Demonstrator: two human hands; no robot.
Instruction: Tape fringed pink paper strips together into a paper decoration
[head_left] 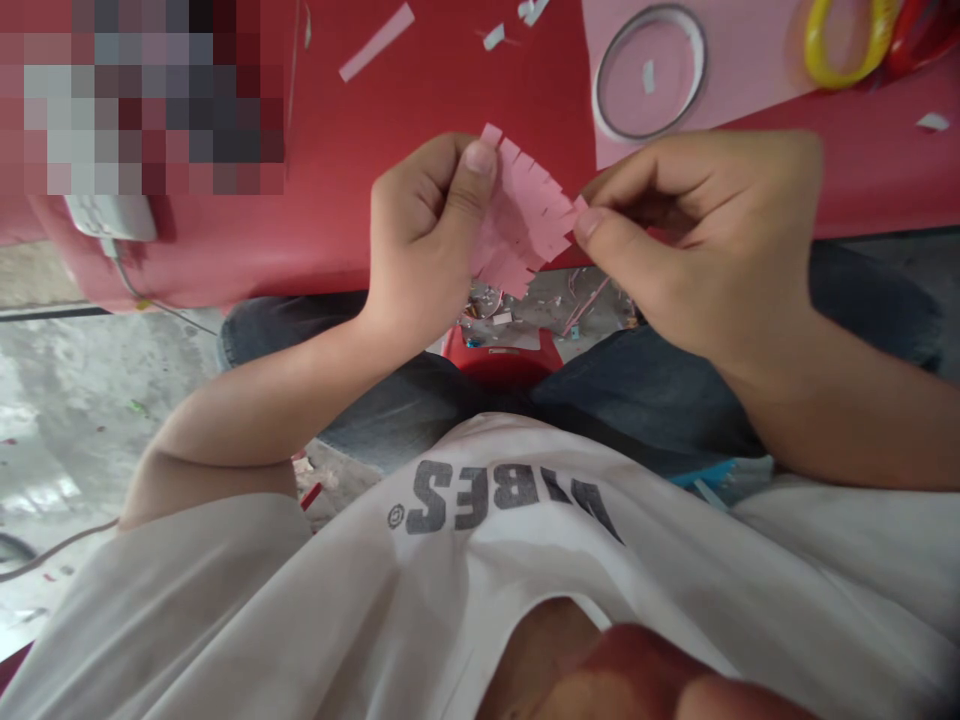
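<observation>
Two hands grip one paper piece: left hand point(424, 240) and right hand point(697, 240) each pinch the fringed piece of pink paper point(521, 215) between thumb and fingers, above the lap. Its long axis runs sideways between them, fringes pointing up and down. Beyond it, one ring point(649, 70) lies on one pink sheet point(720, 50) on the red bench point(450, 80).

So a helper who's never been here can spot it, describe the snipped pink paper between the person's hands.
Start at the red work surface. Over it, the left hand and right hand pinch a small pink paper piece. Unlike the flat pink sheet beyond, its edges are cut into a fringe.
</observation>
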